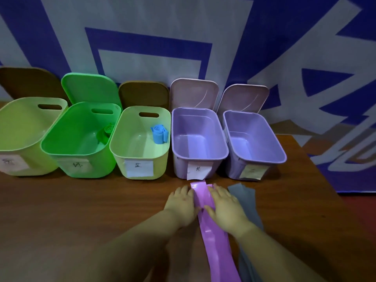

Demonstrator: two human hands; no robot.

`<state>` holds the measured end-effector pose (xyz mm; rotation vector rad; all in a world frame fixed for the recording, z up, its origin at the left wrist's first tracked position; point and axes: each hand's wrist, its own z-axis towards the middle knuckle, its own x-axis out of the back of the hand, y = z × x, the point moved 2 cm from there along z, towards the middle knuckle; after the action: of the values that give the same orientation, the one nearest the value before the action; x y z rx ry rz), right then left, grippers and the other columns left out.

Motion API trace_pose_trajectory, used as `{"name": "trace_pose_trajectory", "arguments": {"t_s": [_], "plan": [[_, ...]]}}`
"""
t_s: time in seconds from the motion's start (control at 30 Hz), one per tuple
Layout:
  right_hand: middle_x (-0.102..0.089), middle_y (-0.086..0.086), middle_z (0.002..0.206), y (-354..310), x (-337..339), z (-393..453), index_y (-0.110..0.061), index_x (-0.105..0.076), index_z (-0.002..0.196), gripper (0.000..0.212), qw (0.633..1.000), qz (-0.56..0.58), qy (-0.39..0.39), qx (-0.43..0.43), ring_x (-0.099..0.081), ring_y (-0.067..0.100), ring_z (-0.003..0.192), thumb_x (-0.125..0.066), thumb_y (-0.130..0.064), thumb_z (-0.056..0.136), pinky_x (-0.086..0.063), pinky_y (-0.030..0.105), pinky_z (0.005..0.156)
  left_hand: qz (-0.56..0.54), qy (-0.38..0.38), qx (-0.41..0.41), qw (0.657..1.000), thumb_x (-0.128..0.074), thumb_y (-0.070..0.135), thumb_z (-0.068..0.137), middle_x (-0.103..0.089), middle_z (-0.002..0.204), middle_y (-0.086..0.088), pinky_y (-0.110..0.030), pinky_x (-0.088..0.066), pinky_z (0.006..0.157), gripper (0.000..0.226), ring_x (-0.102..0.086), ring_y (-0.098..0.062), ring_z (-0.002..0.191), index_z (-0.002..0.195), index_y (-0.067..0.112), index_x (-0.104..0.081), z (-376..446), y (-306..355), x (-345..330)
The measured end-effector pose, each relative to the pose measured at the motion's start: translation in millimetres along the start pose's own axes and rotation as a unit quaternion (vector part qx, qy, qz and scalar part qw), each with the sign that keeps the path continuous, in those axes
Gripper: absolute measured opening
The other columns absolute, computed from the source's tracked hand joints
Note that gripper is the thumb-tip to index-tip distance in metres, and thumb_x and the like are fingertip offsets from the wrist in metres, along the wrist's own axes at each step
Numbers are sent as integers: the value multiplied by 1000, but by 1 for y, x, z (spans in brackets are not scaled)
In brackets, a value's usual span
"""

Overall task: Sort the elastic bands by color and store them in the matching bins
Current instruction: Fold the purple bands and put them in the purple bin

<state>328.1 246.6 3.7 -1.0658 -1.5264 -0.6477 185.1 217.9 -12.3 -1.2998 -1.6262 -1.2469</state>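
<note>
A long purple elastic band (215, 237) lies flat on the wooden table, running from the purple bins toward me. My left hand (182, 202) rests on its left edge and my right hand (224, 206) presses on its right side, fingers spread flat. A grey band (244, 195) lies beside it on the right, partly under my right arm. A rolled green band (105, 132) sits in the green bin (61, 148). A rolled blue band (159, 133) lies in the pale bin (162, 153) with the white label. Two purple bins (219, 155) (280, 157) hold nothing.
Five open bins stand in a row at the back of the table, with a pale yellow-green bin (12, 151) at far left. Their lids lean against the blue and white banner (183, 37) behind. The table's right edge (333, 192) slants close by.
</note>
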Motion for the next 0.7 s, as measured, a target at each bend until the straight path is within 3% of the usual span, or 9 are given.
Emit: {"name": "trace_pose_trajectory", "arguments": {"t_s": [0.23,0.33,0.4,0.47,0.5,0.6,0.7], "plan": [[2,8,160,12,-24,33,-9,0,151,74,997,42,13,-69,4,21,148,-33,-49,98,0,33,118,-52,55,23,997,-34,52,96,6,159,-8,-35,7,115,75,8,-24,146,151,12,-2,18,-7,-36],[-18,8,158,13,-28,30,-8,-21,148,64,990,111,38,-85,-10,21,147,-40,-42,98,-8,31,117,-87,79,12,993,-32,58,93,4,159,-5,-32,9,115,77,8,-21,146,151,15,-4,19,-12,-41],[-47,12,137,14,-26,26,-9,-47,127,40,977,169,88,-96,-38,28,133,-50,-33,95,-30,33,106,-106,90,9,990,-38,55,93,2,159,-5,-31,7,115,76,7,-20,146,151,17,-6,20,-13,-40],[-60,8,103,12,-24,21,-16,-50,97,13,961,220,130,-102,-56,28,99,-57,-26,92,-43,35,80,-139,108,-3,984,-46,51,92,-2,159,-3,-29,6,115,77,4,-19,147,150,17,-10,20,-15,-40],[-61,7,95,9,-24,18,-19,-46,92,13,956,236,138,-105,-58,28,88,-58,-25,91,-44,36,72,-161,120,-13,979,-49,50,91,-6,159,-2,-28,6,114,78,2,-19,147,150,17,-12,19,-17,-41],[-66,7,87,0,-31,8,-22,-46,90,15,939,271,184,-103,-62,30,79,-61,-22,90,-48,39,65,-264,159,-41,950,-60,44,87,-25,155,-1,-28,0,115,75,-12,-19,145,147,16,-24,17,-23,-39],[-67,1,81,-5,-38,-1,-31,-47,90,16,907,317,257,-109,-64,27,77,-63,-26,89,-51,42,64,-399,169,-70,898,-68,31,84,-50,137,2,-37,-23,114,60,-41,-13,130,136,20,-40,13,-30,-34]]}}
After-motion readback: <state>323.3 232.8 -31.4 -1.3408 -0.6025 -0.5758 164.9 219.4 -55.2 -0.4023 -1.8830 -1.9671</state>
